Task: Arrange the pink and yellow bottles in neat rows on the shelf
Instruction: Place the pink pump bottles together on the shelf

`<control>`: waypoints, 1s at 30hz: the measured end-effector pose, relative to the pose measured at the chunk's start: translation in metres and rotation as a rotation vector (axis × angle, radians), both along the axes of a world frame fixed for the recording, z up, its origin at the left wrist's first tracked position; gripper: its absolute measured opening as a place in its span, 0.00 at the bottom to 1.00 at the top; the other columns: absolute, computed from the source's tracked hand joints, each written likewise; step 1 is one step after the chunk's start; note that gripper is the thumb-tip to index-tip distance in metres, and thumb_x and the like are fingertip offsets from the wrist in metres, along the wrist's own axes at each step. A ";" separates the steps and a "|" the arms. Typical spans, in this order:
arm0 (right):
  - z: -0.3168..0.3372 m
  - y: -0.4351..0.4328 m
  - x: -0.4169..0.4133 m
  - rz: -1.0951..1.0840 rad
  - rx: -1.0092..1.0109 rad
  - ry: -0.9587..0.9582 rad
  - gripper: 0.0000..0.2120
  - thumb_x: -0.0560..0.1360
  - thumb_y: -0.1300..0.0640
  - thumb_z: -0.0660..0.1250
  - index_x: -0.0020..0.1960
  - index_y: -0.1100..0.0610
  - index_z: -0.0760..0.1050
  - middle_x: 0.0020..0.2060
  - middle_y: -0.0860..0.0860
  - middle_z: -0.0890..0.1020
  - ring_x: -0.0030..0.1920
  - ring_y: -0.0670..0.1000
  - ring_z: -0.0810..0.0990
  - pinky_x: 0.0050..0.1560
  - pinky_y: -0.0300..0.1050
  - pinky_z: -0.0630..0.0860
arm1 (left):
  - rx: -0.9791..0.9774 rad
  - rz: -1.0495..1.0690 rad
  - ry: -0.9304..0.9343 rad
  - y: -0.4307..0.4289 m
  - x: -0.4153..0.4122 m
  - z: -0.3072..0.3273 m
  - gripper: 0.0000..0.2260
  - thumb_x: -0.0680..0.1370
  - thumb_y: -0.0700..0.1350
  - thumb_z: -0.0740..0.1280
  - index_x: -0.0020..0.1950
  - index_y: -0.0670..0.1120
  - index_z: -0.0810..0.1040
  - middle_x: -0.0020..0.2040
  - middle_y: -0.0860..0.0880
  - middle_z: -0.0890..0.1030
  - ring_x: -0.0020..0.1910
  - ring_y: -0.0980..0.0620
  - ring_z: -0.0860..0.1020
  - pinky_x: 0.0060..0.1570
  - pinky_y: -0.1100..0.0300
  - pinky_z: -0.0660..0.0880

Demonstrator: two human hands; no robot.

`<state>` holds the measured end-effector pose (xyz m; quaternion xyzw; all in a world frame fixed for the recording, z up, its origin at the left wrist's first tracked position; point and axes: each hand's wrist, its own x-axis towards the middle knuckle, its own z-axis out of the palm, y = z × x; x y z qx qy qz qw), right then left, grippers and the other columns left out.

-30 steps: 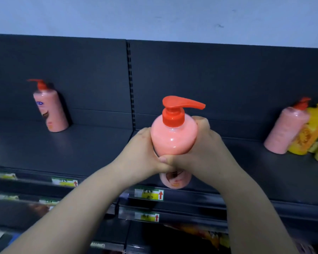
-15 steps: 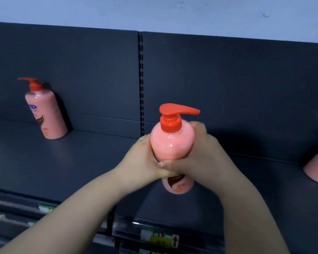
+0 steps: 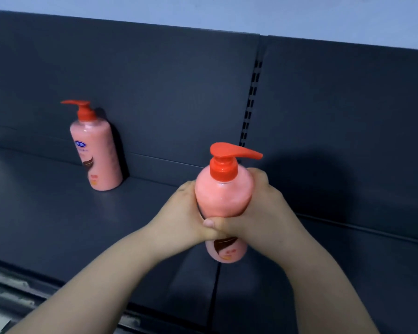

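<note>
— How are the hands placed?

— Both forearms reach forward from the lower edge. The left hand (image 3: 181, 213) and the right hand (image 3: 263, 213) wrap round the middle of a pink plastic bottle with a red pump top (image 3: 223, 196), one from each side, fingers curled tight on it and thumbs meeting across its front. The bottle is upright, over the front half of the dark grey metal shelf (image 3: 46, 225), with its spout pointing right.

— Does its base touch the shelf?

— I cannot tell. The hands cover its label, apart from a brown and orange patch low down.

— What else is hard to make out?

— The fingertips are hidden behind the bottle, and the elbows are cut off by the frame. The front edge of the shelf is blurred.

— And the count?

— Two pink bottles and two hands. The second pink pump bottle (image 3: 98, 155) stands well apart to the left, upright against the dark back panel (image 3: 167, 92), spout pointing left.
</note>
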<state>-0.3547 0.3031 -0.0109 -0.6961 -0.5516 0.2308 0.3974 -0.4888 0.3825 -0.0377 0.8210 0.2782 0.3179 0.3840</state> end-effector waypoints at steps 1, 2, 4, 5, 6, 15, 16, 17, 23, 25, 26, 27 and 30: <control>-0.002 0.007 -0.012 -0.019 0.004 0.015 0.39 0.55 0.47 0.81 0.57 0.39 0.61 0.49 0.37 0.75 0.49 0.38 0.76 0.50 0.43 0.77 | -0.021 -0.022 -0.014 0.009 -0.010 -0.001 0.18 0.61 0.36 0.77 0.48 0.46 0.78 0.43 0.47 0.83 0.42 0.50 0.81 0.41 0.56 0.78; -0.004 0.014 -0.024 -0.044 0.011 0.024 0.39 0.54 0.47 0.81 0.57 0.39 0.61 0.48 0.36 0.75 0.49 0.38 0.75 0.50 0.43 0.77 | -0.041 -0.043 -0.028 0.018 -0.020 -0.002 0.18 0.62 0.34 0.76 0.48 0.45 0.78 0.43 0.46 0.83 0.43 0.48 0.81 0.41 0.55 0.78; -0.010 0.032 -0.054 -0.094 0.038 0.028 0.40 0.53 0.47 0.81 0.57 0.39 0.61 0.49 0.36 0.75 0.50 0.37 0.75 0.50 0.42 0.76 | -0.058 -0.072 -0.040 0.040 -0.047 -0.006 0.20 0.61 0.33 0.76 0.50 0.47 0.78 0.44 0.46 0.83 0.44 0.51 0.81 0.42 0.59 0.79; -0.012 0.039 -0.069 -0.106 0.049 0.030 0.40 0.53 0.47 0.81 0.57 0.39 0.61 0.49 0.35 0.75 0.50 0.37 0.74 0.50 0.40 0.75 | -0.048 -0.071 -0.034 0.050 -0.059 -0.009 0.23 0.60 0.34 0.77 0.50 0.49 0.77 0.45 0.48 0.83 0.44 0.55 0.81 0.42 0.63 0.78; -0.014 0.050 -0.087 -0.115 0.057 0.036 0.40 0.53 0.47 0.82 0.57 0.39 0.61 0.48 0.35 0.74 0.50 0.36 0.74 0.49 0.39 0.75 | -0.028 -0.066 -0.021 0.063 -0.076 -0.012 0.24 0.59 0.36 0.79 0.50 0.52 0.76 0.45 0.51 0.83 0.46 0.59 0.81 0.42 0.67 0.77; -0.042 0.131 -0.216 -0.184 0.112 0.243 0.41 0.57 0.54 0.82 0.58 0.39 0.59 0.50 0.34 0.73 0.49 0.30 0.72 0.41 0.21 0.69 | 0.026 -0.142 0.029 0.153 -0.193 -0.020 0.30 0.59 0.40 0.77 0.58 0.56 0.74 0.51 0.58 0.82 0.52 0.63 0.79 0.48 0.69 0.75; -0.043 0.137 -0.225 -0.196 0.106 0.249 0.41 0.57 0.54 0.82 0.58 0.39 0.59 0.50 0.34 0.72 0.49 0.31 0.72 0.40 0.21 0.70 | 0.026 -0.152 0.031 0.161 -0.202 -0.022 0.30 0.60 0.41 0.78 0.59 0.56 0.74 0.53 0.59 0.81 0.53 0.64 0.78 0.50 0.68 0.75; -0.043 0.142 -0.233 -0.204 0.095 0.246 0.41 0.57 0.53 0.82 0.58 0.38 0.59 0.50 0.33 0.72 0.49 0.31 0.72 0.40 0.21 0.70 | 0.024 -0.150 0.038 0.168 -0.210 -0.025 0.31 0.60 0.42 0.78 0.59 0.57 0.74 0.53 0.60 0.81 0.54 0.64 0.78 0.51 0.66 0.75; -0.045 0.179 -0.259 -0.178 0.040 0.230 0.39 0.59 0.51 0.80 0.60 0.39 0.59 0.49 0.33 0.73 0.47 0.32 0.73 0.36 0.22 0.70 | -0.118 -0.066 -0.007 0.196 -0.243 -0.043 0.30 0.57 0.46 0.78 0.56 0.62 0.74 0.51 0.64 0.81 0.49 0.66 0.79 0.44 0.69 0.76; -0.046 0.191 -0.262 -0.167 0.028 0.221 0.40 0.60 0.51 0.80 0.61 0.40 0.58 0.50 0.34 0.72 0.48 0.32 0.72 0.37 0.23 0.70 | -0.126 -0.064 0.027 0.208 -0.245 -0.049 0.27 0.60 0.46 0.78 0.56 0.58 0.75 0.51 0.57 0.82 0.50 0.61 0.80 0.47 0.61 0.79; -0.046 0.197 -0.262 -0.170 0.026 0.213 0.40 0.60 0.51 0.80 0.61 0.41 0.58 0.51 0.35 0.72 0.49 0.32 0.72 0.38 0.23 0.70 | -0.108 -0.050 0.060 0.214 -0.245 -0.052 0.27 0.60 0.50 0.78 0.57 0.56 0.75 0.51 0.55 0.81 0.51 0.58 0.80 0.49 0.56 0.79; -0.046 0.203 -0.262 -0.177 0.028 0.208 0.39 0.60 0.52 0.80 0.61 0.42 0.58 0.51 0.35 0.71 0.49 0.32 0.71 0.38 0.22 0.69 | -0.072 -0.025 0.116 0.220 -0.244 -0.055 0.28 0.60 0.55 0.77 0.57 0.55 0.75 0.52 0.54 0.80 0.52 0.56 0.79 0.50 0.55 0.78; -0.046 0.217 -0.257 -0.214 0.040 0.194 0.38 0.60 0.54 0.81 0.59 0.46 0.59 0.51 0.37 0.72 0.49 0.32 0.70 0.37 0.21 0.68 | -0.017 0.033 0.278 0.232 -0.240 -0.057 0.30 0.64 0.58 0.74 0.62 0.50 0.72 0.56 0.52 0.73 0.54 0.54 0.74 0.54 0.60 0.73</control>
